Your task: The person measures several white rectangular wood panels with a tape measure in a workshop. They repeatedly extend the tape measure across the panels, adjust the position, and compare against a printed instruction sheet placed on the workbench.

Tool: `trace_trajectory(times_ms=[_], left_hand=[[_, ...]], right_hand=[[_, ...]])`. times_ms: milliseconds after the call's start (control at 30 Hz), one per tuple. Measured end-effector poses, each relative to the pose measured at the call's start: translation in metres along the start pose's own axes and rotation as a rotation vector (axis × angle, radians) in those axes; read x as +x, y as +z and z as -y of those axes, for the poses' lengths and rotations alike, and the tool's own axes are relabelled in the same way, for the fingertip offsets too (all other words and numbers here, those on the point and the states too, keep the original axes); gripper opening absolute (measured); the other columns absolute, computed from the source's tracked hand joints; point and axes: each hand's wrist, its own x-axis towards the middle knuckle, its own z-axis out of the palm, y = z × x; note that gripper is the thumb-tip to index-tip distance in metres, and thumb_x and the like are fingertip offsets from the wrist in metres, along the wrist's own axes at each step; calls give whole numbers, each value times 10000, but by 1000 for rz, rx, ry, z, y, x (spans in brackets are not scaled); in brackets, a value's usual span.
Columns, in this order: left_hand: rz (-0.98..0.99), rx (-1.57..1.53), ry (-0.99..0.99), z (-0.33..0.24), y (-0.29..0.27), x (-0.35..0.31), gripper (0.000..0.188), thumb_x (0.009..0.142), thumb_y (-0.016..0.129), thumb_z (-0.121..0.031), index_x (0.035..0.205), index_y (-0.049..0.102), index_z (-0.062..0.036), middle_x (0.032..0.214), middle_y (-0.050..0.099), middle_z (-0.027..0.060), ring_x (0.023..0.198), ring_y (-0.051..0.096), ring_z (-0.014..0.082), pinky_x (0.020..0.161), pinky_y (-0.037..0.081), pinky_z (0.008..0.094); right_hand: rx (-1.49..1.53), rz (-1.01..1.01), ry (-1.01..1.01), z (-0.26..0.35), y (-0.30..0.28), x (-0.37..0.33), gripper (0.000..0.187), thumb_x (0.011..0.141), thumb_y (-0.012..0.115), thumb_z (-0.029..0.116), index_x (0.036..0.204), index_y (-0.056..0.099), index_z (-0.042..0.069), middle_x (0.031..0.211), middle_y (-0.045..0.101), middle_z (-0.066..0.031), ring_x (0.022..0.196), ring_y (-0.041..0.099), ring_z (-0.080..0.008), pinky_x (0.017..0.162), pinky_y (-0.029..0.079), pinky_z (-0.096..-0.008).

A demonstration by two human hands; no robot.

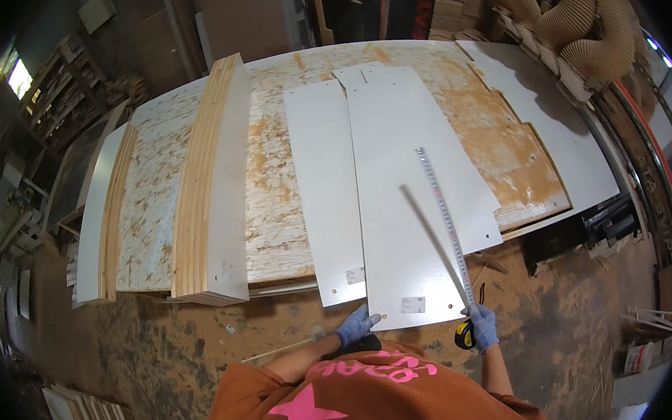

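Note:
A white panel (406, 239) with small holes and a label near its front edge lies in front of me, its near end overhanging the table. My left hand (356, 326), in a blue glove, is closed on its near left corner. In my right hand (484, 329), also gloved, is a yellow and black tape measure (465, 335), held just off the near right corner. The extended blade (446, 224) slants away over the panel, with its shadow to the left. Tucked against the panel's left side is another white panel (319, 177).
A stack of panels on edge (203, 176) stands left of the middle on the scuffed worktable (275, 233), with a second stack (112, 208) at the far left. Ribbed hoses (594, 41) hang at the back right. Sawdust covers the floor (182, 356).

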Motion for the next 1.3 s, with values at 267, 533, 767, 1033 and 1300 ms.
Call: trace_trajectory(times_ms=[267,533,767,1033,1300], left_hand=[[-101,276,-53,-65,14,51,466,862,545,-215,1249,347,-48,883,600,95,554,502,197,498,443,338],[-175,392,334,-86,-9,45,368,823,547,-114,1177,472,-51,953,582,51,861,555,139,799,466,255],[-957,241,207,-35,-63,-21,464,818,567,-76,1243,382,-48,1128,522,145,973,542,221,793,470,306],[-766,-197,-205,-5,-77,-6,556,833,579,-178,1302,303,-64,1214,456,108,1005,498,187,783,443,281],[-694,-235,-196,-8,-75,-4,529,836,578,-178,1293,332,-75,1152,508,91,984,526,195,732,482,331]], right_hand=[[610,-217,293,-15,2,61,226,823,541,222,795,615,10,652,560,-65,518,524,-157,477,431,-266],[470,-477,53,-21,0,91,251,847,546,259,876,660,37,736,600,-32,609,546,-120,542,442,-250],[447,-129,134,-34,65,31,247,887,511,230,858,606,4,809,634,-84,717,592,-145,641,467,-256],[398,236,164,-26,114,2,234,873,525,234,787,578,23,671,561,-28,591,520,-100,543,426,-224],[353,303,241,-35,125,-4,260,866,535,267,807,589,19,692,571,-22,607,527,-102,555,430,-229]])
